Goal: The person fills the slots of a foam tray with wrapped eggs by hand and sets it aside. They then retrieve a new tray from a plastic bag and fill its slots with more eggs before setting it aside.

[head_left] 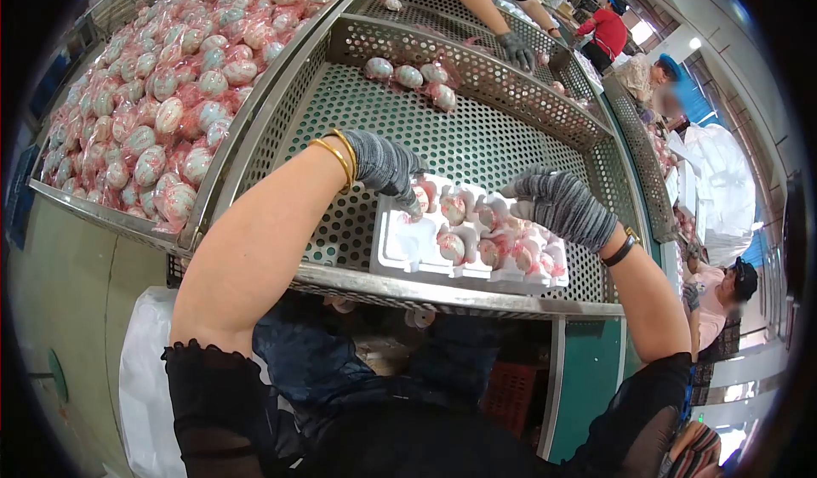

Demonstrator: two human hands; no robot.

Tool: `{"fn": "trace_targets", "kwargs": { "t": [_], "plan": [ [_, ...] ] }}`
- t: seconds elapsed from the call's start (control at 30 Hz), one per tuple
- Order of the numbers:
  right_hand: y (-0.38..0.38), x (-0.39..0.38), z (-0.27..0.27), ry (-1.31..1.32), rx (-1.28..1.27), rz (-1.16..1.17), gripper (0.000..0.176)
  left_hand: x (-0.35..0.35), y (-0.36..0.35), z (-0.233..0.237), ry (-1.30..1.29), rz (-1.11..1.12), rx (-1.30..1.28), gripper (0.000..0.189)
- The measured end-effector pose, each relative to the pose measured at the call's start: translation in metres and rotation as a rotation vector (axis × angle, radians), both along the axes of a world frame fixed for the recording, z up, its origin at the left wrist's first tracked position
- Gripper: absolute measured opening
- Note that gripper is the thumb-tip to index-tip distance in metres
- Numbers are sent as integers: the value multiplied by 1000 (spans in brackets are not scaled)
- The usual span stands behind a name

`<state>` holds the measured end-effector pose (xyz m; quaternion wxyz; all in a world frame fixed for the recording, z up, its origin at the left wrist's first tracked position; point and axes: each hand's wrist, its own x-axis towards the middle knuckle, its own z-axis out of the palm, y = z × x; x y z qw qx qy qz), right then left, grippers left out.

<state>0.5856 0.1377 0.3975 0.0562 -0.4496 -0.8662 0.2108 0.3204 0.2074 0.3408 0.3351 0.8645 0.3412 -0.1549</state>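
Note:
A white foam egg tray (502,281) rests at the front of a perforated metal bin, several cells filled with eggs in clear film with red print. Its front-left cell holds no egg. My left hand (387,167), in a grey striped glove, has its fingers closed around a wrapped egg (421,197) at the far-left cell. Over the far right part of the tray is my right hand (562,206), gloved alike, with curled fingers by a wrapped egg (488,217). What lies under those fingers is hidden. Another wrapped egg (451,247) sits in the front row.
Several wrapped eggs (408,76) lie at the bin's far left. A big heap of wrapped eggs (149,138) fills a container on the left. Beyond the metal divider (477,65), a co-worker's gloved hand (517,51) reaches down. Other people stand along the right.

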Motion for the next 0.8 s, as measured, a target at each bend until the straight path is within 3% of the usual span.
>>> {"fn": "trace_targets", "kwargs": {
  "t": [0.03,0.17,0.27,0.43,0.5,0.6,0.67,0.73,0.8],
  "plan": [
    [14,16,-7,-60,72,60,25,0,2,1,0,-5,29,82],
    [82,18,-31,-273,20,-113,34,-2,-1,-5,-8,0,152,79],
    [151,-9,-63,-355,109,-121,42,2,7,-9,12,-12,-4,70],
    [264,-41,-144,-61,8,-379,52,0,5,0,-111,-27,-49,64],
    [245,-63,-133,-164,82,-515,53,0,7,-8,-150,-21,-10,63],
    [223,-64,-141,-127,254,-467,50,-1,3,6,-117,-25,-45,64],
    [233,-54,-148,369,0,-435,44,-3,7,-11,-165,-4,30,69],
    [220,-35,-139,305,17,-175,40,-4,4,-18,-213,15,139,74],
    [199,-21,-124,360,-110,-66,41,0,6,-10,-149,25,46,79]
  ]
}}
